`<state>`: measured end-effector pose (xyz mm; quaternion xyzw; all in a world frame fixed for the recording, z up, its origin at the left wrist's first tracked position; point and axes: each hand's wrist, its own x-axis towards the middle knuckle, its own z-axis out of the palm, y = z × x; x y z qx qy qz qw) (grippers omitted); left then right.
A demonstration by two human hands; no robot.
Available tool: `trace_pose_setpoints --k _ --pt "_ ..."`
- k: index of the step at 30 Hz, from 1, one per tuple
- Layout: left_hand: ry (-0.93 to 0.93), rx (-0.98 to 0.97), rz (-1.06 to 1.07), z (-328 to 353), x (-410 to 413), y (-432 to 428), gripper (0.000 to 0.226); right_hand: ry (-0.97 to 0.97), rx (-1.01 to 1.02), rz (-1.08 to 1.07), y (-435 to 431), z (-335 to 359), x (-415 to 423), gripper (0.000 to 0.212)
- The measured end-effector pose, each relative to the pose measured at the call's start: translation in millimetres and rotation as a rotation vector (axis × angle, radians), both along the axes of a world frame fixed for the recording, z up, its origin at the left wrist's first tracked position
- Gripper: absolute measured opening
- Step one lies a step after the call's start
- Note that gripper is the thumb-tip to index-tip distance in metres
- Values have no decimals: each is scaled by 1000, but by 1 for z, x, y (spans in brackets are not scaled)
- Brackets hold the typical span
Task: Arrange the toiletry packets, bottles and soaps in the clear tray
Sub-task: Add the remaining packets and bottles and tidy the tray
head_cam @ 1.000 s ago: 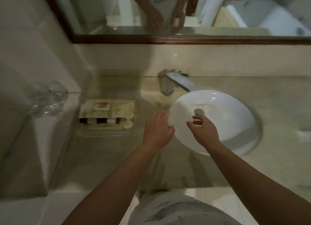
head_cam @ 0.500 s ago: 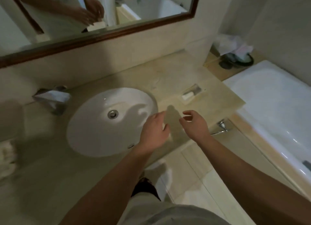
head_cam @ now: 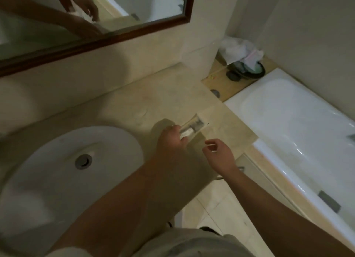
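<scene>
Clear tray [head_cam: 194, 125] lies just beyond the left hand [head_cam: 171, 141], whose fingers grip its contents; right hand [head_cam: 219, 153] hovers half-curled, empty. Next: lift out one item.

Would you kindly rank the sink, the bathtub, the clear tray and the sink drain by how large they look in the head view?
1. Bathtub and sink: both cut off by the frame, so unranked.
2. Clear tray.
3. Drain, similar to the tray, which a hand partly covers.

2 bare forearms, no sleeves; left hand [head_cam: 171, 141], right hand [head_cam: 221, 155]; light grey-beige garment at waist.
</scene>
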<state>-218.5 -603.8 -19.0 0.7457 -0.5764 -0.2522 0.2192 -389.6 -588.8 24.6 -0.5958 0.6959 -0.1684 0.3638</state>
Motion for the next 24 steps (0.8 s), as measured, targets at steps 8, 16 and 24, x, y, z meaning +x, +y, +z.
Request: trace_pose_setpoints --k 8,16,24 --pt "-313 180 62 -28 -23 -39 45 -32 93 -6 -44 -10 -34 22" --pt "125 257 135 16 -11 -3 28 -173 69 265 -92 -18 -12 45" --pt "330 105 557 65 31 135 19 -285 246 705 -38 -14 80 65"
